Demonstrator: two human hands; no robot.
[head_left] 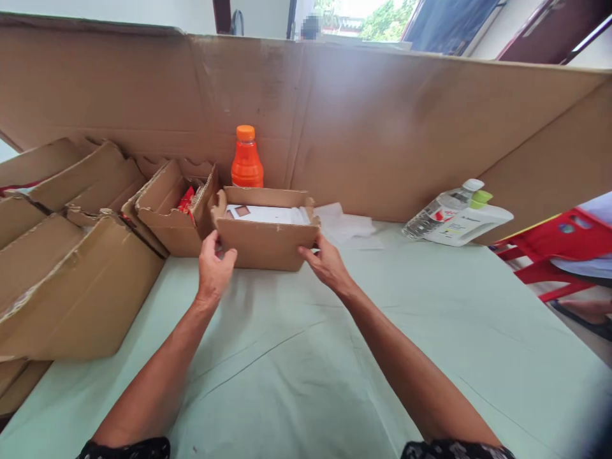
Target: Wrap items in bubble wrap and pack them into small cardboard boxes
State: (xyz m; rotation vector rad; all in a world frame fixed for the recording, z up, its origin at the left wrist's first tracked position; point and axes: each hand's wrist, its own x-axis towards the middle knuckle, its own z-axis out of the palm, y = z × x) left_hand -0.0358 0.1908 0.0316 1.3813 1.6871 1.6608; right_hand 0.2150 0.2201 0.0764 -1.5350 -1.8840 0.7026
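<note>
A small open cardboard box point(270, 245) is between my two hands near the back of the table. My left hand point(214, 268) grips its left end, thumb towards the front and fingers partly hidden along the side. On the right end, my right hand point(329, 260) has its thumb on the front face and its other fingers around the corner. White papers or cards point(268, 214) with a small brownish picture lie inside the box. I cannot tell whether its base touches the cloth. Right behind it stands an orange bottle point(247, 159).
Another cardboard box point(174, 220) holding red packets adjoins on the left, beside larger open cartons point(90, 287). Thin white sheets point(347, 224) lie to the right. A clear bottle point(437, 210) and a white jug point(471, 224) lean against the cardboard wall point(382, 127). A red chair point(564, 245) stands beyond.
</note>
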